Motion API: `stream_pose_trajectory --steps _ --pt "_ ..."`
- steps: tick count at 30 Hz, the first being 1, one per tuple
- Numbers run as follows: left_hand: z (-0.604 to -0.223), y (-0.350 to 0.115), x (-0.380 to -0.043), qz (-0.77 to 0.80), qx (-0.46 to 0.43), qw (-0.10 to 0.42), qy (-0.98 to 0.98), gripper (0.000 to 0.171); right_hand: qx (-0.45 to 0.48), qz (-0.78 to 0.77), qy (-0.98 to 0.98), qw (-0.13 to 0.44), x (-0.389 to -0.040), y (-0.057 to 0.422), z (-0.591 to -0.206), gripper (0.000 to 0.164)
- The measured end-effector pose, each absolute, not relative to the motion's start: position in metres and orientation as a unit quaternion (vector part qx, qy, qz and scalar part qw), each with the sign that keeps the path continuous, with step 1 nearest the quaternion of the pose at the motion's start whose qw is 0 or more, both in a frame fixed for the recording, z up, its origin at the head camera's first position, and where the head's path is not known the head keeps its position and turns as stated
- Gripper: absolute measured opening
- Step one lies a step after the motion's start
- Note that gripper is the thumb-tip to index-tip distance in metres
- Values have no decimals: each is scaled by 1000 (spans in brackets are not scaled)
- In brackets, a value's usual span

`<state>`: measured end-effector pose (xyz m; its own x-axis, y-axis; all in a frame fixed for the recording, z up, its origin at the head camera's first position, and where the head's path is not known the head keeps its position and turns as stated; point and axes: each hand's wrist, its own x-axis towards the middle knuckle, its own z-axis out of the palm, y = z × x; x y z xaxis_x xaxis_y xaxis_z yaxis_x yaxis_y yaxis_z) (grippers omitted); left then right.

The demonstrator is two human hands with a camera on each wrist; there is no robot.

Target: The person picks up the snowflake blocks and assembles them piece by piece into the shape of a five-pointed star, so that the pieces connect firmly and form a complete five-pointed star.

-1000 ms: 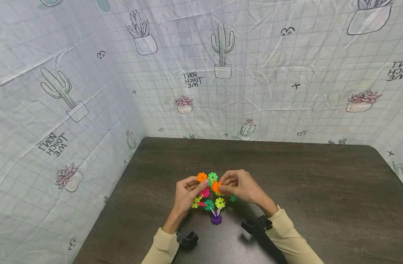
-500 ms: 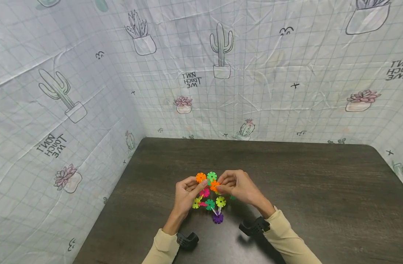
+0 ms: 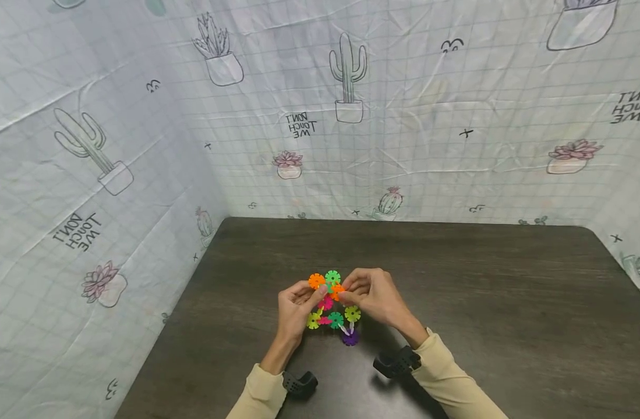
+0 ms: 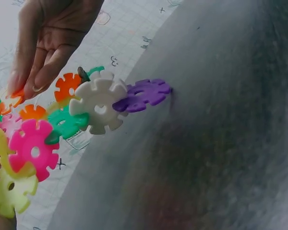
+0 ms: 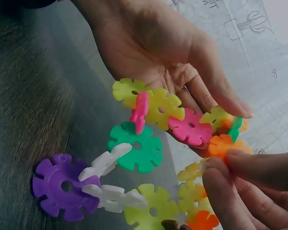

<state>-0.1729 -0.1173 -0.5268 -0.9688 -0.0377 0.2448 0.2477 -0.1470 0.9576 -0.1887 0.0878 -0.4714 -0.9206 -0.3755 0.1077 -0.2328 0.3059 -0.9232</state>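
Note:
Several notched flower-shaped plastic discs are joined into one piece, held above the table between both hands. My left hand (image 3: 297,308) grips its far left side, thumb near an orange disc (image 3: 317,281) and a light green disc (image 3: 332,277). With thumb and fingertips my right hand (image 3: 373,295) pinches another orange disc (image 5: 225,145) at the upper part. Lower down hang a pink disc (image 4: 34,149), a green disc (image 5: 136,146) and a yellow-green disc (image 3: 353,313). Two white discs (image 5: 105,161) lead to a purple disc (image 5: 66,187) at the near end. Fingers hide some joints.
Beneath the hands lies a dark wood-grain table (image 3: 482,291). A white grid-patterned cloth (image 3: 430,134) with cactus drawings stands behind it and along the sides. Each wrist wears a black strap (image 3: 398,362).
The joined discs have turned a little, the purple end swinging right and up. My right hand has shifted slightly left with its orange disc. A green disc at the right is now hidden.

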Motion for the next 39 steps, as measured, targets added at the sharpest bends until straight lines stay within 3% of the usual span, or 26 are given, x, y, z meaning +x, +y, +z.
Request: stream_pose_trajectory --steps 6,15,20,28,35,39 --pt "-526 -119 -171 -739 -91 83 -663 17 -198 -549 807 89 -190 94 -469 13" --pt "-526 -122 -170 -733 -118 50 -668 22 -123 -539 832 47 -195 104 -465 33" --pt "-529 -121 -170 -739 -134 30 -660 23 -135 -508 846 92 -195 100 -474 38" --pt "-529 -123 -170 -739 -164 -8 -653 28 -177 -477 854 110 -193 96 -481 34" --pt "-525 -127 -170 -722 -157 -35 -673 52 -156 -514 832 139 -196 102 -480 25" --pt "-524 -130 -172 -714 -141 -33 -685 54 -165 -537 812 159 -198 105 -478 26"
